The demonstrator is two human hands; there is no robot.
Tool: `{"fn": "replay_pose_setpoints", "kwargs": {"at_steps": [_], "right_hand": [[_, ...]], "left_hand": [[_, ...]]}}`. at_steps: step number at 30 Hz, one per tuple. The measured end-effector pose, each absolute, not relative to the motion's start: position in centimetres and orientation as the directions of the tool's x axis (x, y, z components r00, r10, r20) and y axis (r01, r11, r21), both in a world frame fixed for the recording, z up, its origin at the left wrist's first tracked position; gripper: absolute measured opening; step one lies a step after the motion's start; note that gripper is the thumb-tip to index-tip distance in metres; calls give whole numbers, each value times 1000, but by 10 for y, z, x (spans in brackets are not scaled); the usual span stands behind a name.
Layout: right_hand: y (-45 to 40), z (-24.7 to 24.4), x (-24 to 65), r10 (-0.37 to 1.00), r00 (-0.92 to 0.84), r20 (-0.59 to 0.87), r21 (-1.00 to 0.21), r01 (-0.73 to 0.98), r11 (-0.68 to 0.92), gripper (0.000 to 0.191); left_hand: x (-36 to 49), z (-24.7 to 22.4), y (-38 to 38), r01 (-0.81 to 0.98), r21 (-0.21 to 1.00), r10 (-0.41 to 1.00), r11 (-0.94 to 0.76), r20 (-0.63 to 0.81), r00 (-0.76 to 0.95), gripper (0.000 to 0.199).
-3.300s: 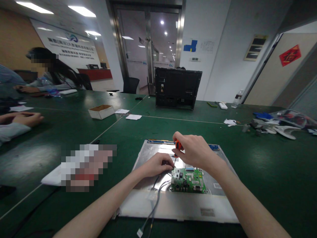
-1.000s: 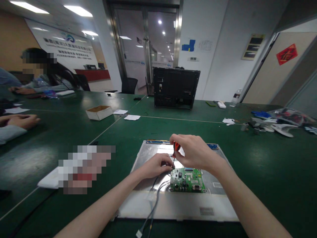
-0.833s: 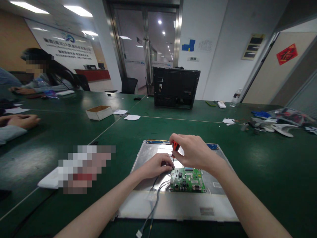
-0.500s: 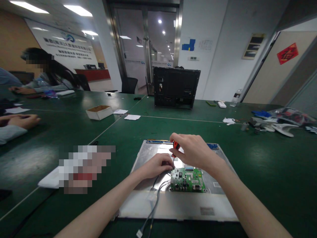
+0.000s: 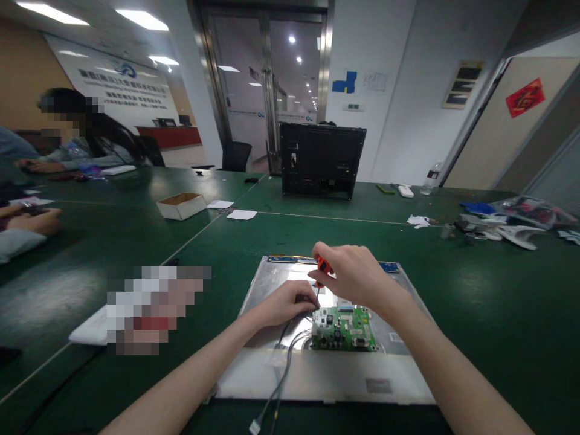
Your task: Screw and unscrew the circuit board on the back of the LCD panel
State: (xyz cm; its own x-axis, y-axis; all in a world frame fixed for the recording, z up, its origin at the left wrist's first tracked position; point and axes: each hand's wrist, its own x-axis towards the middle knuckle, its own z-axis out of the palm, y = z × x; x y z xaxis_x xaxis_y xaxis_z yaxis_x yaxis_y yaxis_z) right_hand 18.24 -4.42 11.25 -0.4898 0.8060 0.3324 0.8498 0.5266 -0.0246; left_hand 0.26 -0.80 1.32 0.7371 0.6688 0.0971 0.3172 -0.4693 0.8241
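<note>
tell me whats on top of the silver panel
On the silver panel: a green circuit board, cables, a label near the front edge, blue strips at the far edge. The left hand and the right hand, holding a screwdriver, cover parts of it; what's beneath is hidden.

head view, above green table, facing forward and down

Both arms are bare, left forearm and right forearm angling in toward each other. Right hand is the higher one, thumb and fingers curled in a closed grip. Left hand sits lower, knuckles up, fingers bent, fingertips just below the right's.
</note>
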Motion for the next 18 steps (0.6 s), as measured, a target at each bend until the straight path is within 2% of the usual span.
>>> {"fn": "replay_pose_setpoints", "kwargs": {"at_steps": [12,18], "right_hand": [[-44,120,189,820,-461,338,-55,860,507,17],[-43,124,194,821,-438,365,-61,869,491,18]], "left_hand": [[-1,9,-6,320,796,667,-513,136,733,10],[-1,6,-4,405,743,745,-533,184,642,15]]}}
